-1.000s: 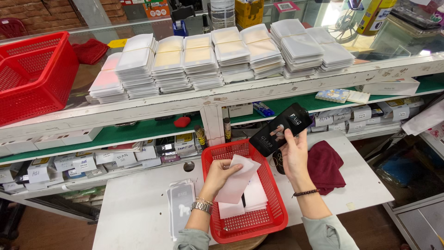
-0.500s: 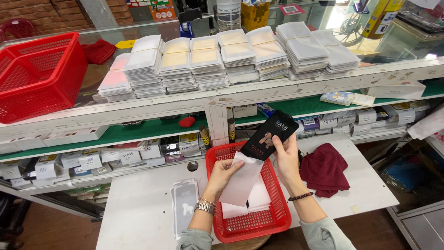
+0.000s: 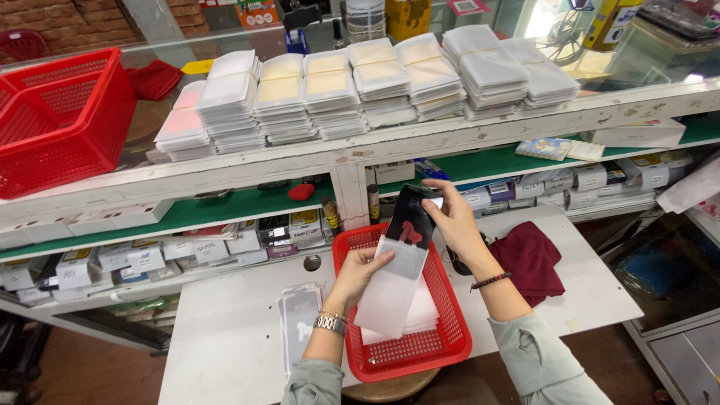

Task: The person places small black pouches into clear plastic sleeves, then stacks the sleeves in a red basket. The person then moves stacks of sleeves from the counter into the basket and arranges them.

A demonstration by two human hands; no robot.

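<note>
Moved: case (image 3: 410, 217) now partway into sleeve (image 3: 390, 289) | left hand (image 3: 358, 276) pinches sleeve, right hand (image 3: 452, 219) grips case | risk: corner may snag the sleeve mouth.

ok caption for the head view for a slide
Right hand slides a dark phone case into a clear sleeve held by the left hand.

a big empty red basket (image 3: 60, 120) sits at the left end of the top shelf (image 3: 525, 116). rows of banded white sleeve stacks (image 3: 360, 86) run along that shelf's middle and right. small labelled boxes (image 3: 150, 255) line the green shelf (image 3: 217, 210) below. a dark red cloth (image 3: 534, 259) lies near the right edge of the white table (image 3: 225, 337); clear packets (image 3: 298, 322) lie towards its front left.
</note>
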